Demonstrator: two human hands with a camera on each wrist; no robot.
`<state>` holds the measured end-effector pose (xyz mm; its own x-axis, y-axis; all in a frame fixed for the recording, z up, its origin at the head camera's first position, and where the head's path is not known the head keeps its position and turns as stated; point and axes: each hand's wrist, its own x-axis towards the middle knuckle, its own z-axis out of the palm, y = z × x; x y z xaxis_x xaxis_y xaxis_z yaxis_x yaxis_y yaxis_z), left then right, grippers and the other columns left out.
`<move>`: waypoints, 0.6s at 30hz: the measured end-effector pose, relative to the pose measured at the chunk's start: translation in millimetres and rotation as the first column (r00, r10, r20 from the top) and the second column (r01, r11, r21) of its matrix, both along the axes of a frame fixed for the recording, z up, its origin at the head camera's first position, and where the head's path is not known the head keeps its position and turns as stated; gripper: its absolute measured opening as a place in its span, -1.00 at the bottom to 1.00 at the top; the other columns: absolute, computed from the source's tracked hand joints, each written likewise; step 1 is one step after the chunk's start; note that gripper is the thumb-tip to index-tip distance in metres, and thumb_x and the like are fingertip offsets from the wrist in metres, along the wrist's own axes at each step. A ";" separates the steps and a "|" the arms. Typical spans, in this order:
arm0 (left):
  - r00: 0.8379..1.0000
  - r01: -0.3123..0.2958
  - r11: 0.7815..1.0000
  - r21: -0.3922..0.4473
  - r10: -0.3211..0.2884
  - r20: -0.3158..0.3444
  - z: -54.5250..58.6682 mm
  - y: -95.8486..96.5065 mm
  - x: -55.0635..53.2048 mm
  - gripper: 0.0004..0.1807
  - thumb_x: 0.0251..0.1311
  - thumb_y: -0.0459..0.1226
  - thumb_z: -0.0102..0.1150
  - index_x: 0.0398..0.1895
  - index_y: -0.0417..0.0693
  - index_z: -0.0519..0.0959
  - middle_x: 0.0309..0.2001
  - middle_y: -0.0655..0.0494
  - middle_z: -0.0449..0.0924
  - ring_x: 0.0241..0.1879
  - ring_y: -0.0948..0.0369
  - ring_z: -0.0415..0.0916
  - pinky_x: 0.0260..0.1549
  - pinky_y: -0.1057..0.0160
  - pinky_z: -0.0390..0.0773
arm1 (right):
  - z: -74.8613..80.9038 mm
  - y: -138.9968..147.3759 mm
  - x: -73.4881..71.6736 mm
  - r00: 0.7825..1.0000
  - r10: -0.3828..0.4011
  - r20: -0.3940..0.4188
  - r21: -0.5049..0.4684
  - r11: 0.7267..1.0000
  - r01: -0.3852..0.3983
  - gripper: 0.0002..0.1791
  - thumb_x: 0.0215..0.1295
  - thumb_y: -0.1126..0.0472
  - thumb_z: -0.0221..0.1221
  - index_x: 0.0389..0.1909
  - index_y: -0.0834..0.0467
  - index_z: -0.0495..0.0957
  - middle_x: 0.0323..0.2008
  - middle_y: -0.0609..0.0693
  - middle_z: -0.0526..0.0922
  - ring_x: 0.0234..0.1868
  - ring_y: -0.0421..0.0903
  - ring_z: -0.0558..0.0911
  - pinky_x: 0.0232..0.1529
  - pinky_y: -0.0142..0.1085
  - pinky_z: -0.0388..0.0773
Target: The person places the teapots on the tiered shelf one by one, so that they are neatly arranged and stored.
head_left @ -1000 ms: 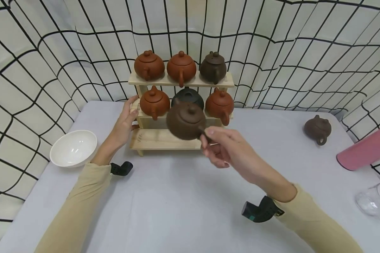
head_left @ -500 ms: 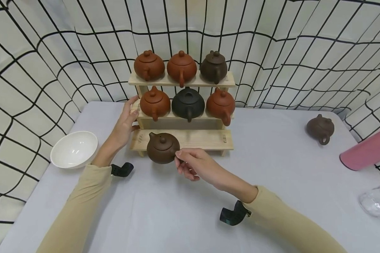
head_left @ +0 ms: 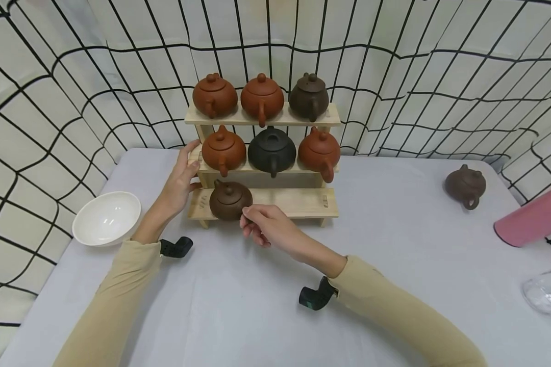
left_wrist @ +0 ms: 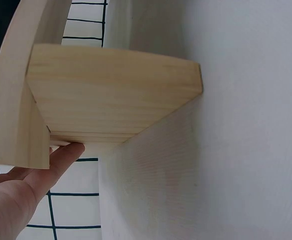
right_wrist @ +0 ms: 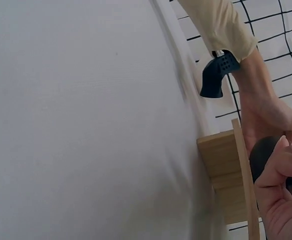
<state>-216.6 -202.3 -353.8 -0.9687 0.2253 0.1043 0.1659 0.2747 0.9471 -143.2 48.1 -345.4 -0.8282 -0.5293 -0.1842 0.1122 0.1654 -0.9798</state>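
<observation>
In the head view my right hand (head_left: 271, 227) pinches the handle of a dark brown teapot (head_left: 229, 200). This teapot is at the left end of the bottom shelf of a wooden rack (head_left: 294, 201), its spout turned away; whether it touches the shelf is hard to tell. My left hand (head_left: 176, 183) holds the rack's left side at the middle shelf, fingers and thumb about its edge. In the left wrist view, a finger (left_wrist: 66, 157) lies against the wood. Middle-shelf teapots are orange (head_left: 224, 150), black (head_left: 272, 150) and orange-red (head_left: 319, 150).
The top shelf bears two reddish teapots (head_left: 215, 96) and a dark one (head_left: 309, 97). Another brown teapot (head_left: 465, 186) stands far right, near a pink cylinder (head_left: 532, 216) and clear glass (head_left: 546, 290). A white bowl (head_left: 107, 219) sits left. Black grid netting (head_left: 372, 48) surrounds the table.
My right hand has carried the brown teapot from before the middle shelf down and left, then slightly back over the bottom shelf. My left hand has stayed on the rack.
</observation>
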 end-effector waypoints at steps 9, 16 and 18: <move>1.000 -0.004 1.000 -0.009 0.003 -0.025 -0.4 0.7 -0.9 -0.32 0.63 -0.10 -0.48 0.72 0.01 -0.23 0.65 -0.17 -0.17 0.48 -0.23 0.08 0.32 -0.49 0.18 | -4.1 -13.4 0.6 0.999 0.034 -0.021 -0.014 0.999 -0.034 -0.59 0.69 0.07 -0.04 -0.12 0.35 0.58 -0.46 -0.07 0.55 -0.60 -0.20 0.33 -0.56 -0.40 0.19; 1.000 -0.008 1.000 -0.006 0.008 -0.024 -1.3 0.1 -0.5 -0.32 0.62 -0.10 -0.50 0.72 0.02 -0.22 0.63 -0.20 -0.15 0.44 -0.27 0.11 0.29 -0.51 0.19 | -5.8 -30.3 3.2 0.998 0.055 0.025 -0.046 0.998 -0.053 -0.54 0.69 0.05 -0.03 0.02 0.41 0.58 -0.46 -0.09 0.56 -0.59 -0.20 0.36 -0.55 -0.41 0.23; 1.000 -0.009 1.000 -0.004 0.009 -0.022 -1.2 0.9 -0.4 -0.32 0.62 -0.11 -0.50 0.72 0.01 -0.22 0.64 -0.18 -0.17 0.47 -0.23 0.08 0.29 -0.50 0.20 | -7.3 -33.7 3.9 0.998 0.049 0.032 -0.064 0.997 -0.047 -0.54 0.69 0.06 -0.03 0.05 0.43 0.57 -0.46 -0.08 0.56 -0.60 -0.20 0.37 -0.55 -0.42 0.25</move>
<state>-217.0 -201.4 -355.0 -0.9682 0.2173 0.1243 0.1839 0.2802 0.9422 -139.3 14.4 -352.7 -0.7952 -0.5801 -0.1766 0.1390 0.1091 -0.9843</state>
